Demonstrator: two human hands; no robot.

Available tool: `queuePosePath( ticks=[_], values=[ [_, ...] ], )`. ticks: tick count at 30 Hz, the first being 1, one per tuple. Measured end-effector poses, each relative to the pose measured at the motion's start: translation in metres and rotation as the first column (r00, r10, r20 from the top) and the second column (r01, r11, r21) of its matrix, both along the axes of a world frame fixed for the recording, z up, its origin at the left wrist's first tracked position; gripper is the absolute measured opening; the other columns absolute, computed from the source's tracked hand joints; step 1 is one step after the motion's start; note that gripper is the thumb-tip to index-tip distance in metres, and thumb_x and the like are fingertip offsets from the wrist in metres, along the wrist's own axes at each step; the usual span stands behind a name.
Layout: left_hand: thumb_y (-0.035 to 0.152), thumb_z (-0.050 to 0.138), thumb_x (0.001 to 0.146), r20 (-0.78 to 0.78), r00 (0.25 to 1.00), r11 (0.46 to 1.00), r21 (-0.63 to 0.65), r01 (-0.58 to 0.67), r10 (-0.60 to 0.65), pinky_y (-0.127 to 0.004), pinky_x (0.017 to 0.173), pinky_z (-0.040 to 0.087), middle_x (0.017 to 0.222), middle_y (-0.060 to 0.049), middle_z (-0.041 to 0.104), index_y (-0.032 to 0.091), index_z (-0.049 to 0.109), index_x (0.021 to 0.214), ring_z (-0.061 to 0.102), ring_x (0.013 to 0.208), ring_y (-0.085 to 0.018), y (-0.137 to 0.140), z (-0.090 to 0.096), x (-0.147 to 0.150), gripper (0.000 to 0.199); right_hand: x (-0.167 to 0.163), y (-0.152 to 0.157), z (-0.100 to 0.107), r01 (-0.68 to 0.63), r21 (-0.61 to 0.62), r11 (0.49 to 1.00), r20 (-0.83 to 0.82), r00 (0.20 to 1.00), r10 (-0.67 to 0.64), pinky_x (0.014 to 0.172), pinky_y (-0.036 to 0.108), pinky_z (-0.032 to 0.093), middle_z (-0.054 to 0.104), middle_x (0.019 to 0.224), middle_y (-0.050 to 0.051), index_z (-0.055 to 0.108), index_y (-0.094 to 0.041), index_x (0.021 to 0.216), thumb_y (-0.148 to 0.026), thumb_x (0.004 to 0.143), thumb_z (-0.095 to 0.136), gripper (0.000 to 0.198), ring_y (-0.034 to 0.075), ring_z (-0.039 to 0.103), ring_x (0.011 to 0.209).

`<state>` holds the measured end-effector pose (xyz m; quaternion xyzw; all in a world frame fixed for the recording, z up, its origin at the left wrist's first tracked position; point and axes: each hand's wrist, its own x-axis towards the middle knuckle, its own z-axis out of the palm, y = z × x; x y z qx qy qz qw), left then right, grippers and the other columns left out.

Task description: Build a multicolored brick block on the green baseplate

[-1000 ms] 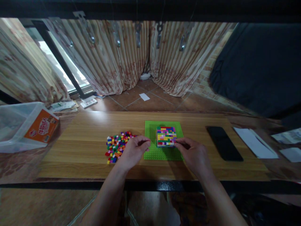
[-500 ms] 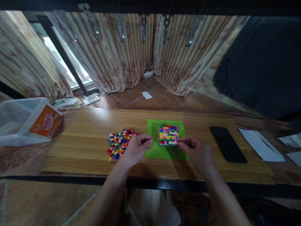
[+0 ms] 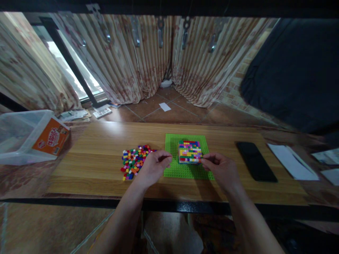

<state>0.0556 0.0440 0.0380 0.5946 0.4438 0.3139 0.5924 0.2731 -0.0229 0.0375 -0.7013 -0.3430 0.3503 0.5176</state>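
A block of many-coloured toy bricks (image 3: 189, 151) stands on a green studded baseplate (image 3: 172, 173). My right hand (image 3: 221, 167) is at the block's near right corner, thumb and forefinger pinched together; whatever may be between them is too small to make out. Over the left edge of the baseplate, my left hand (image 3: 157, 164) is closed with its fingertips together, apart from the block. What it holds, if anything, is hidden. Beside and partly behind it lies a pile of loose small bricks (image 3: 132, 160) in mixed colours.
The wooden tabletop (image 3: 100, 141) carries a black phone (image 3: 256, 161) to the right. Farther right are white papers (image 3: 292, 162). A clear plastic box (image 3: 23, 137) with an orange label is at the left. Striped curtains (image 3: 127, 60) hang beyond the table.
Hardly anything differs. My right hand stays at the block's corner with only a slight shift, and my left hand holds its place.
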Motion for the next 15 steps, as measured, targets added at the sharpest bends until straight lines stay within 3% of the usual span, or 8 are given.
queuePosePath(
  ticks=[9, 15],
  values=[
    [0.030, 0.064, 0.077, 0.022, 1.000, 1.000, -0.012, 0.004, -0.004, -0.022, 0.059, 0.041, 0.063, 0.002, 0.060, 0.013, 0.067, 0.077, 0.053, 0.060, -0.010, -0.0011, 0.0014, 0.0016, 0.016, -0.0056, 0.0056, 0.0040, 0.045, -0.025, 0.999, -0.114, 0.992, -0.047, 0.050, 0.026, 0.046, 0.063, 0.053, 0.000, 0.065, -0.017, 0.066, -0.038, 0.046, 0.082, 0.033, 0.011, 0.054, 0.047],
    [0.027, 0.065, 0.074, 0.072, 0.997, 0.998, -0.055, 0.033, -0.029, -0.022, 0.058, 0.042, 0.068, 0.001, 0.062, 0.014, 0.068, 0.082, 0.056, 0.062, -0.011, -0.0039, -0.0015, 0.0052, 0.016, -0.0038, 0.0056, -0.0004, 0.055, -0.008, 0.998, -0.096, 0.994, -0.055, 0.050, 0.027, 0.045, 0.063, 0.054, 0.000, 0.066, -0.017, 0.068, -0.038, 0.050, 0.080, 0.031, 0.012, 0.054, 0.048]
  ],
)
